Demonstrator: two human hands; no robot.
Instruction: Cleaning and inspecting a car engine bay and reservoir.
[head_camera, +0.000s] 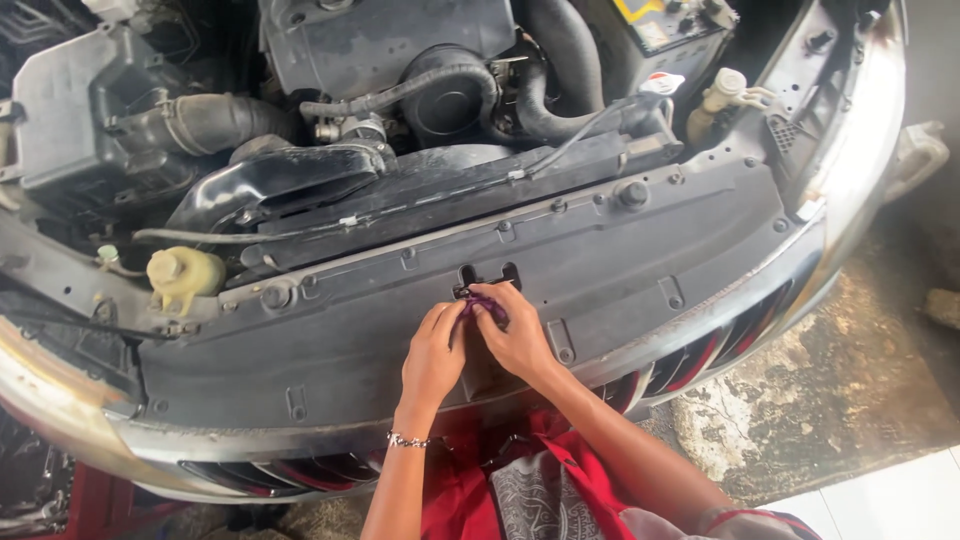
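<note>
Both hands meet at the hood latch (487, 282) in the middle of the car's black front panel (420, 300). My left hand (432, 355) and my right hand (517, 335) pinch a small dark purple cloth (483, 303) between their fingertips, pressed against the latch opening. A beaded bracelet (407, 440) sits on my left wrist. The cloth is mostly hidden by the fingers.
Open engine bay above: black hoses (215, 120), a round black housing (447, 95), a battery (665, 35) at top right, a yellowish reservoir (183, 273) at left, a white cap (727, 85). Chrome grille (700, 345) and bumper below; stained concrete floor (830, 390) at right.
</note>
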